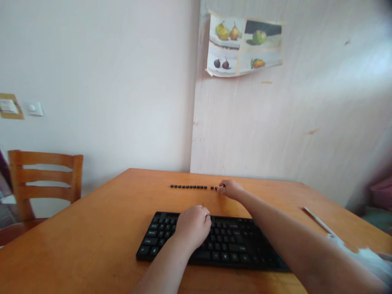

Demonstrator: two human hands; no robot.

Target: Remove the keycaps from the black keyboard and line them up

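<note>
A black keyboard (pixel 235 247) lies near the front of the wooden table. My left hand (pixel 194 223) is over its upper middle part, fingers curled; whatever may be between the fingertips is hidden. Beyond the keyboard, several small black keycaps (pixel 187 187) stand in a row, with a gap before the last few at the right. My right hand (pixel 229 189) reaches to the right end of this row, its fingers pinched at a small dark piece too small to make out. Part of the keyboard's right side is bare of keycaps or too dark to tell, and my right forearm covers some of it.
The wooden table (pixel 101 220) meets the wall at the back. A thin white stick (pixel 320 220) and a crumpled white tissue (pixel 367 259) lie at the right. A wooden chair (pixel 45 175) stands at the left. Fruit pictures (pixel 245 45) hang on the wall.
</note>
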